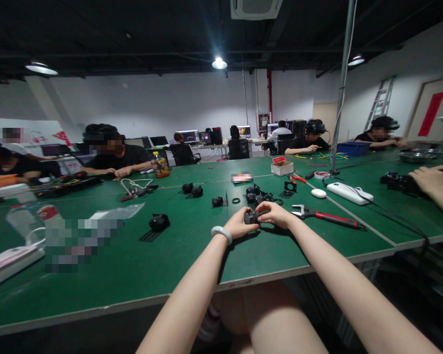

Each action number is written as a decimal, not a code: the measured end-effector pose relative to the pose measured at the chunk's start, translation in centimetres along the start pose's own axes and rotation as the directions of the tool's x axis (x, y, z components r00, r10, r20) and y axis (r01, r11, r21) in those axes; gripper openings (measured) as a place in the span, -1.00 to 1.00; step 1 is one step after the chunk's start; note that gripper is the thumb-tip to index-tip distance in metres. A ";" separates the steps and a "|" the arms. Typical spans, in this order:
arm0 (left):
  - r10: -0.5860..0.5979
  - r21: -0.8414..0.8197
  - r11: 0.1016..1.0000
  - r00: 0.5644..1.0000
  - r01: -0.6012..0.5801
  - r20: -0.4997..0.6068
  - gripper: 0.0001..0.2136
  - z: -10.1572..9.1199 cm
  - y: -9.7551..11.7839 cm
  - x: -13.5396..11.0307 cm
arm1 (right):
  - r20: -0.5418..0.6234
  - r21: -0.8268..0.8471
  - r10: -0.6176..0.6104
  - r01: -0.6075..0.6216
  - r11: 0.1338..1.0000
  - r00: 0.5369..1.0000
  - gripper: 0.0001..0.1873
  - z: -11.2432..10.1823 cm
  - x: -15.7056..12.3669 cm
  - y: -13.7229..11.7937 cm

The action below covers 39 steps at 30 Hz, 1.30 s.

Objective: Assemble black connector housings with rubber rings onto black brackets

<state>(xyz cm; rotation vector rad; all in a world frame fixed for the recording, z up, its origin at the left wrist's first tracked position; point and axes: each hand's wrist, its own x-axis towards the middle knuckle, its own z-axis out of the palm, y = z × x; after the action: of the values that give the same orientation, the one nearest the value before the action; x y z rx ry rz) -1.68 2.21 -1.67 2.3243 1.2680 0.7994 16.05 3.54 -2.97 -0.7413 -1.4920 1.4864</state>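
Both my hands meet over the green table (pixel 162 265) and grip one small black part (pixel 251 217) between them. My left hand (pixel 239 223), with a pale bangle on its wrist, pinches the part's left side. My right hand (pixel 276 214) curls over its right side. Just beyond the part lie more black parts (pixel 256 195) in a loose cluster, plus a small black ring (pixel 236 200). Red-handled pliers (pixel 327 216) rest to the right of my right hand.
Other black pieces (pixel 158 222) (pixel 192 190) lie scattered to the left. A white mouse (pixel 318 193), a white power strip (pixel 350 192), a small cardboard box (pixel 282 168) and a metal pole (pixel 340 88) stand at the right. Several people work around the table; another person's hand (pixel 426 179) holds a black device.
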 end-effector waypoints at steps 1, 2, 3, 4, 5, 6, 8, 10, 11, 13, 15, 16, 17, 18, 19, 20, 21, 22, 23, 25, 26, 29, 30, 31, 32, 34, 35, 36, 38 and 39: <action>-0.005 -0.006 1.000 1.000 0.005 0.001 -0.50 0.0 0.0 0.0 | -0.001 -0.001 0.000 0.000 1.000 1.000 -0.63 0.0 0.0 0.0; -0.010 -0.010 1.000 1.000 0.010 0.002 -0.50 0.0 0.1 0.0 | -0.002 -0.003 -0.001 0.001 1.000 1.000 -0.63 0.0 0.0 0.0; -0.013 -0.013 1.000 1.000 0.013 0.002 -0.50 0.0 0.1 0.0 | -0.003 -0.005 -0.002 0.001 1.000 1.000 -0.63 0.0 0.0 0.0; -0.015 -0.013 1.000 1.000 0.015 0.001 -0.49 0.0 0.0 0.0 | -0.004 -0.008 -0.003 0.003 1.000 1.000 -0.63 0.0 0.0 0.0; -0.016 -0.010 1.000 1.000 0.016 -0.001 -0.49 0.0 0.0 0.0 | -0.005 -0.010 -0.004 0.004 1.000 1.000 -0.63 0.0 0.0 0.0; -0.015 -0.006 1.000 1.000 0.015 -0.003 -0.49 0.1 -0.1 0.0 | -0.005 -0.012 -0.005 0.004 1.000 1.000 -0.63 0.0 0.0 0.0; -0.007 -0.001 1.000 1.000 0.007 -0.005 -0.48 0.1 -0.2 0.1 | -0.004 -0.016 -0.006 0.006 1.000 1.000 -0.63 0.0 0.0 0.1; -0.001 -0.004 1.000 1.000 0.001 -0.006 -0.48 0.1 -0.2 0.1 | -0.006 -0.022 -0.008 0.008 1.000 1.000 -0.64 0.0 0.0 0.1; -0.002 -0.008 1.000 1.000 0.002 -0.008 -0.48 0.2 -0.2 0.1 | -0.008 -0.026 -0.009 0.009 1.000 1.000 -0.64 0.0 0.0 0.0; -0.010 -0.015 1.000 1.000 0.009 -0.010 -0.49 0.2 -0.2 0.1 | -0.013 -0.034 -0.009 0.009 0.999 1.000 -0.64 0.0 0.0 0.0; -0.016 -0.017 1.000 1.000 0.016 -0.009 -0.49 0.2 -0.2 0.1 | -0.015 -0.038 -0.007 0.007 0.999 1.000 -0.64 0.0 -0.1 -0.1; -0.016 -0.017 1.000 1.000 0.016 -0.007 -0.49 0.2 -0.2 0.1 | -0.015 -0.039 -0.006 0.005 0.999 1.000 -0.64 0.0 -0.1 -0.1; -0.013 -0.015 1.000 1.000 0.013 -0.006 -0.48 0.2 -0.2 0.1 | -0.015 -0.039 -0.005 0.004 0.999 1.000 -0.64 0.0 -0.1 -0.1; -0.008 -0.012 1.000 1.000 0.008 -0.004 -0.49 0.2 -0.2 0.1 | -0.015 -0.038 -0.003 0.003 0.999 1.000 -0.65 0.0 -0.1 -0.1; -0.001 -0.009 1.000 1.000 0.001 -0.002 -0.49 0.2 -0.3 0.1 | -0.014 -0.036 -0.002 0.002 0.999 1.000 -0.65 0.0 -0.1 -0.1; 0.004 -0.004 1.000 1.000 -0.004 0.002 -0.49 0.2 -0.3 0.1 | -0.013 -0.033 -0.001 0.001 0.999 1.000 -0.65 0.0 -0.1 0.0; 0.007 -0.001 1.000 1.000 -0.007 0.005 -0.49 0.2 -0.3 0.1 | -0.010 -0.028 0.001 -0.001 1.000 1.000 -0.65 0.0 0.0 0.0; 0.008 0.002 1.000 1.000 -0.008 0.008 -0.49 0.2 -0.4 0.1 | -0.008 -0.022 0.004 -0.004 1.000 1.000 -0.66 -0.1 0.0 0.1; 0.005 0.002 1.000 1.000 -0.005 0.010 -0.49 0.2 -0.4 0.1 | -0.005 -0.017 0.006 -0.006 1.000 1.000 -0.66 -0.1 0.0 0.1; -0.004 -0.001 1.000 1.000 0.004 0.011 -0.49 0.2 -0.3 0.1 | -0.001 -0.008 0.009 -0.009 1.000 1.000 -0.66 -0.1 0.1 0.2; -0.007 -0.003 1.000 1.000 0.007 0.011 -0.49 0.2 -0.3 0.1 | 0.001 -0.006 0.009 -0.009 1.000 1.000 -0.67 -0.1 0.1 0.2; -0.002 -0.007 1.000 1.000 0.002 0.010 -0.49 0.2 -0.3 0.1 | 0.006 -0.009 0.004 -0.004 1.000 1.000 -0.68 -0.1 0.1 0.3; 0.000 -0.008 1.000 1.000 0.000 0.011 -0.49 0.2 -0.4 0.1 | 0.006 -0.013 0.002 -0.002 1.000 1.000 -0.68 -0.1 0.1 0.3; 0.001 -0.008 1.000 1.000 -0.001 0.014 -0.49 0.2 -0.4 0.1 | 0.007 -0.018 0.000 0.000 1.000 1.000 -0.68 -0.1 0.1 0.3; 0.002 -0.007 1.000 1.000 -0.002 0.018 -0.49 0.2 -0.4 0.1 | 0.007 -0.024 -0.003 0.003 1.000 1.000 -0.68 -0.1 0.1 0.3; 0.009 0.000 1.000 1.000 -0.009 0.022 -0.49 0.1 -0.4 0.1 | 0.005 -0.035 -0.009 0.009 0.999 1.000 -0.69 -0.1 0.1 0.3; 0.015 0.011 1.000 1.000 -0.015 0.015 -0.49 0.1 -0.5 0.1 | 0.004 -0.042 -0.013 0.013 0.999 1.000 -0.69 -0.2 0.1 0.4; 0.021 0.026 0.999 1.000 -0.021 0.003 -0.49 0.1 -0.5 0.1 | 0.003 -0.048 -0.016 0.016 0.999 1.000 -0.69 -0.2 0.2 0.4; 0.023 0.058 0.998 0.999 -0.022 -0.027 -0.47 0.1 -0.5 0.1 | 0.001 -0.060 -0.022 0.022 0.998 1.000 -0.70 -0.2 0.2 0.5; 0.020 0.068 0.997 0.999 -0.018 -0.036 -0.47 0.1 -0.5 0.1 | -0.001 -0.066 -0.024 0.024 0.998 1.000 -0.70 -0.2 0.3 0.5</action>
<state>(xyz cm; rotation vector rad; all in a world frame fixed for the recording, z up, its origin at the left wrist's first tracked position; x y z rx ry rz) -1.90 2.57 -1.98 2.3889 1.3097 0.8206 16.06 3.92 -3.43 -0.7613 -1.5494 1.4244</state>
